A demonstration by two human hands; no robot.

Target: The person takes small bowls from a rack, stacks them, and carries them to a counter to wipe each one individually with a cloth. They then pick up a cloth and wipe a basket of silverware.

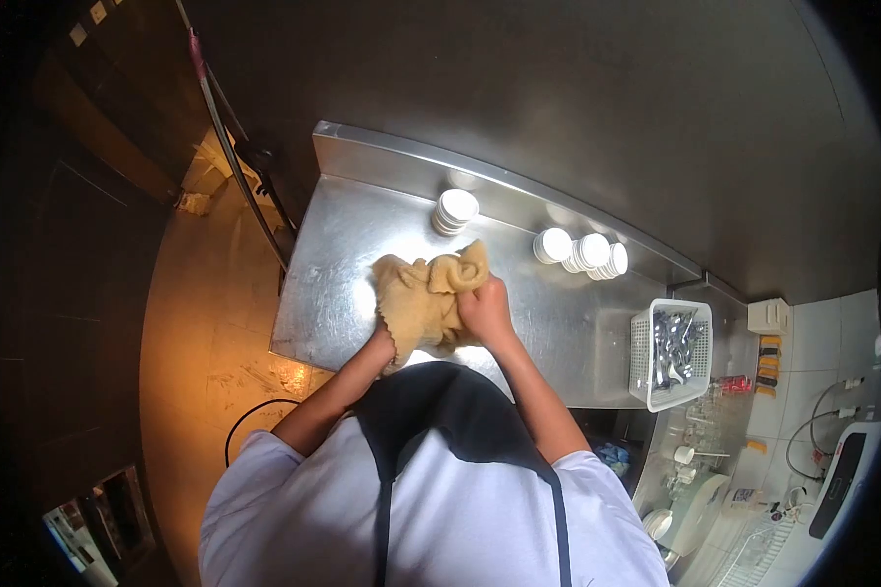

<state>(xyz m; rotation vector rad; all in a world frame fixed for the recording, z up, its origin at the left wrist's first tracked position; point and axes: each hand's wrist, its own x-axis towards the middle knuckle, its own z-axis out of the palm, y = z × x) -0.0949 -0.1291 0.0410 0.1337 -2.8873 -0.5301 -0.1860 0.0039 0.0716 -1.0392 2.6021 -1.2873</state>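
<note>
A bunched tan towel (416, 303) is held up in front of my apron, above the steel counter. My right hand (486, 311) is closed on its right side, fingers wrapped into the folds. The towel drapes over my left hand (383, 345), of which only the part near the wrist shows; its fingers are hidden under the fabric. Whether anything lies inside the towel cannot be seen. Just beyond it, a stack of white bowls (454, 211) stands on the counter.
Several more white bowls (585, 251) stand stacked along the counter's raised back edge (519, 186). At the right end is a white plastic basket (639, 357) of metal cutlery (677, 344). A hose (227, 147) hangs at the left, beyond the steel counter (313, 293).
</note>
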